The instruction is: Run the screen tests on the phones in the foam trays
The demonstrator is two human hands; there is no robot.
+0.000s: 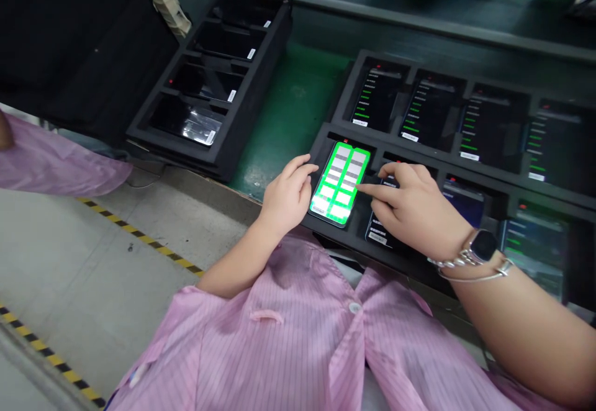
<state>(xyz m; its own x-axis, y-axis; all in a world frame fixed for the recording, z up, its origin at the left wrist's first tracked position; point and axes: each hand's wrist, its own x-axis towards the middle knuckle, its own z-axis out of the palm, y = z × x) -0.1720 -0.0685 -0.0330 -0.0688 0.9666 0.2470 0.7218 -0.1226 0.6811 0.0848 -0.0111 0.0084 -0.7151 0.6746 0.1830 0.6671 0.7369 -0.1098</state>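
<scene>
1. Left hand (288, 195), at 9 o'clock of the phone: fingers curled against its left edge, clasping it steady.
2. Phone (341, 182): tilted in the near-left slot of the foam tray (328, 136); screen grid mostly green, some cells grey.
3. Right hand (414, 209), at 3 o'clock: index fingertip pressed on the screen, other fingers curled, gripping nothing.
4. Judgement: touch check partway through; the grey cells call for light, even fingertip strokes.

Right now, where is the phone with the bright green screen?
Head view, centre: the phone sits at the near left corner of the tray, between the left hand and the right hand, whose forefinger touches its screen.
</scene>
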